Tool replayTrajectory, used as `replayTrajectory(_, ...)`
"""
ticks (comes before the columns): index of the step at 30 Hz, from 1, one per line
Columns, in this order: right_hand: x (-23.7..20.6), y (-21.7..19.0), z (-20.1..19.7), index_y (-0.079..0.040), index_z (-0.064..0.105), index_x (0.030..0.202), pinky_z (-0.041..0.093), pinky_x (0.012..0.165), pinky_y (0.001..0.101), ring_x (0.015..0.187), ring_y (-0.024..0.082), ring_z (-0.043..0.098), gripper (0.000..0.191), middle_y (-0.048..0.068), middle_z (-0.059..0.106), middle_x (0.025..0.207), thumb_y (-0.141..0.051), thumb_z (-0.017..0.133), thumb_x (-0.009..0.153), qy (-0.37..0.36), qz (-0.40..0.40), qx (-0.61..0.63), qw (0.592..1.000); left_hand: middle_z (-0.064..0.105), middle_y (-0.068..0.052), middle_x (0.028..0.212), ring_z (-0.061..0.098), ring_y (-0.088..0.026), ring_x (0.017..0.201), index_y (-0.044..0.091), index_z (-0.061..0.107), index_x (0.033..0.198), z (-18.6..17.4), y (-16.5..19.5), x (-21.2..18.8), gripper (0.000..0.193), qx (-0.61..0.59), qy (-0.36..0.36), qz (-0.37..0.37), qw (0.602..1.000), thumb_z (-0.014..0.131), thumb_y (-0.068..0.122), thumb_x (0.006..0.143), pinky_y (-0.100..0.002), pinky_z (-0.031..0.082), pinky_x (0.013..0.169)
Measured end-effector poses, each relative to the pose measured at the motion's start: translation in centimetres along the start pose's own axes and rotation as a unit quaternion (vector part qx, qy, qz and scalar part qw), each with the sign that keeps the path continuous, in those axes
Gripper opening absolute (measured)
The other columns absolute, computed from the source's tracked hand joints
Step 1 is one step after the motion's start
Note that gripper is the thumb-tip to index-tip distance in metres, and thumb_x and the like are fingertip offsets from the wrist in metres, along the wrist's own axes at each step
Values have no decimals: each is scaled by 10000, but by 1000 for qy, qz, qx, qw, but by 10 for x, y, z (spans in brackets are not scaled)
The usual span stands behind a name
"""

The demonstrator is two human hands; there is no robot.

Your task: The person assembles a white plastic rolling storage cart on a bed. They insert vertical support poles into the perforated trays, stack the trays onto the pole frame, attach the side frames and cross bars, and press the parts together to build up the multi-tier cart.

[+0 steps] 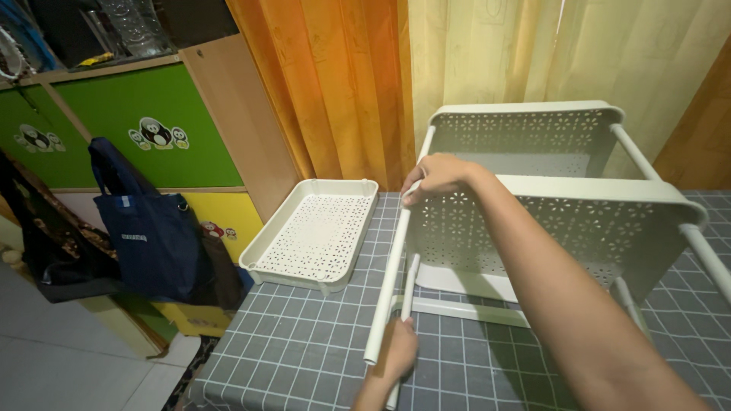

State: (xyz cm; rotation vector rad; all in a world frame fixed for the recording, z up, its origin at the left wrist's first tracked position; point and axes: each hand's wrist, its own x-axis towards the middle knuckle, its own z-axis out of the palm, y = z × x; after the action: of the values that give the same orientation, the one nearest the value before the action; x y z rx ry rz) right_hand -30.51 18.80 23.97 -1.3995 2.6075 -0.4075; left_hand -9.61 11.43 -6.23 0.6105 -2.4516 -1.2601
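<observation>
While lying on side near bed's front edge, rack gripped at upper post by right hand; left hand clenched on loose pole, parallel, just beside.

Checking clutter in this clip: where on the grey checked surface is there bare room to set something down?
Bare: the checked surface in front of the loose tray, left of the left hand. Crowded: the middle and right, filled by the rack, its poles and the right hand.

A desk covered in a grey cloth with a grid of pale lines carries everything. At about ten o'clock a loose white perforated tray lies flat near the edge; at two o'clock the white tiered rack lies tipped on it.
</observation>
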Motion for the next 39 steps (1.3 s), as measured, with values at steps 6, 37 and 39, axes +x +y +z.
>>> replayTrajectory(6,0,-2,0,-232,830,1096,557,927,362,1022,248,761,471,76,821,1049,-480,813,697,-7,-3,3,1000,586,-346,831,598,-572,861,44,632,1082,-23,11,-6,348,-106,-79,-128,983,484,358,1089,-588,450,640)
replayTrajectory(37,-298,30,219,-141,778,1093,526,960,375,1114,269,691,353,87,729,1194,-213,788,748,459,122,49,879,583,22,579,555,-92,488,94,733,993,-77,-10,-35,260,-246,-18,-21,969,619,323,949,-286,429,437)
replayTrajectory(39,-331,57,218,-122,801,1059,550,984,364,1068,225,744,261,63,796,1116,-202,753,815,448,175,84,873,575,11,581,553,-99,482,83,733,1000,-77,-10,-32,250,-265,-12,1,964,635,306,946,-286,426,437)
